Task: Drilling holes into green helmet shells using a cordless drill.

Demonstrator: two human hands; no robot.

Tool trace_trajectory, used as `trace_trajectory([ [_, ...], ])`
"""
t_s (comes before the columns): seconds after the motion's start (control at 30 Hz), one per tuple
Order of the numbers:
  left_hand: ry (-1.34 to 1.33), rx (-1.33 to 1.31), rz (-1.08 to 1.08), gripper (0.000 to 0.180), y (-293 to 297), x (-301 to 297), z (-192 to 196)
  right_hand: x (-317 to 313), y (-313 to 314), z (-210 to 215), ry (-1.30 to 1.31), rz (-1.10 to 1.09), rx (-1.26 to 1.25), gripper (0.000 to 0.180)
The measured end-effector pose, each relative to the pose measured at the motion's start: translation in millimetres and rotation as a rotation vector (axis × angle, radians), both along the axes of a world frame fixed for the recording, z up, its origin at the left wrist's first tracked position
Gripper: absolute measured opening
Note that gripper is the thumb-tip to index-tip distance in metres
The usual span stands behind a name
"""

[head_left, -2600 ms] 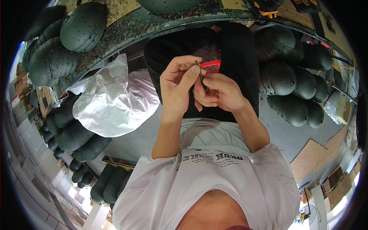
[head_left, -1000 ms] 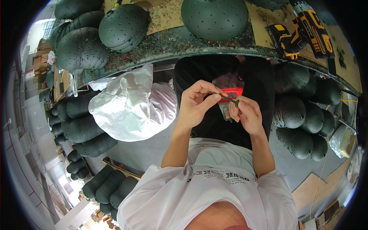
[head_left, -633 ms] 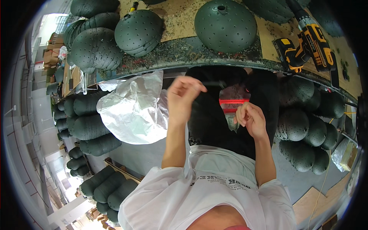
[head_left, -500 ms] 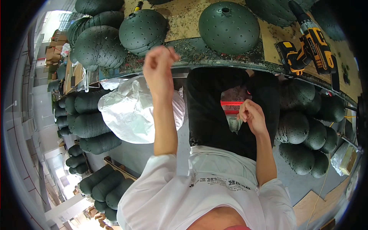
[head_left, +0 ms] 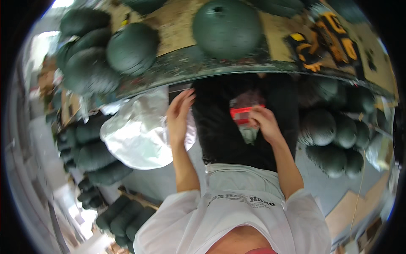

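Observation:
My left hand (head_left: 181,113) is beside my left thigh, just below the bench edge, its fingers stretched out and nothing in it. It is over the right side of a shiny white plastic bag (head_left: 137,131). Above my lap, my right hand (head_left: 263,122) is closed with its fingers curled; what they hold, if anything, is hidden. A red bar (head_left: 241,115) shows between my legs, next to those fingertips. On the bench ahead sits a dark green dome with a hole on top (head_left: 227,29). Another green dome (head_left: 133,48) stands to its left.
The bench (head_left: 169,25) carries scattered dark scraps. A yellow and black cordless drill (head_left: 336,38) lies at the right. Stacked green domes (head_left: 91,70) crowd the bench's left end. More stacks (head_left: 319,127) sit under the bench on the right, and others (head_left: 99,156) on the left.
My left hand has come down from the bench edge toward my thigh, and its fingers have straightened. My right hand has moved slightly left and closed. The whole view has shifted and blurred.

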State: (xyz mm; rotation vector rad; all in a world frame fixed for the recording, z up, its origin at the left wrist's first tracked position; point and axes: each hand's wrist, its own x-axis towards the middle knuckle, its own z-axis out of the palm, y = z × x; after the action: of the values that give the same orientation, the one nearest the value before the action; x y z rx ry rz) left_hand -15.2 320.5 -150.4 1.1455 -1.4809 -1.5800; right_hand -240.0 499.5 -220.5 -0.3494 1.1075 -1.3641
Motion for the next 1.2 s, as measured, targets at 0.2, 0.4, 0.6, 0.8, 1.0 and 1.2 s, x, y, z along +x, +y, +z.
trace_trajectory([
  [0.2, -0.785, -0.071, -0.055, 0.07, 50.5, 53.1, -53.2, 16.3, -24.5, -9.3, -0.045, 0.124, 0.084, 0.014],
  [0.4, -1.037, -0.294, -0.116, 0.104, 64.5, 14.2, -108.4, 21.7, -16.7, -10.9, -0.026, 0.064, 0.018, 0.014],
  [0.6, -1.092, -0.369, -0.001, 0.114, 13.0, -11.8, -121.2, 18.1, -18.6, -9.8, -0.013, 0.075, 0.038, 0.012],
  [0.8, -1.192, -0.374, 0.034, 0.105, -13.1, -25.9, -135.3, 22.7, -22.0, -22.4, 0.031, 0.033, 0.062, 0.016],
  [1.0, -1.238, -0.44, 0.022, 0.086, -44.9, -13.1, -152.7, 46.5, -32.9, -46.2, 0.538, 0.0, -0.116, 0.019],
  [1.2, -1.204, -0.369, 0.013, 0.079, -44.4, -18.0, -154.6, 52.9, -22.3, -38.8, 0.962, 0.347, 0.099, 0.021],
])
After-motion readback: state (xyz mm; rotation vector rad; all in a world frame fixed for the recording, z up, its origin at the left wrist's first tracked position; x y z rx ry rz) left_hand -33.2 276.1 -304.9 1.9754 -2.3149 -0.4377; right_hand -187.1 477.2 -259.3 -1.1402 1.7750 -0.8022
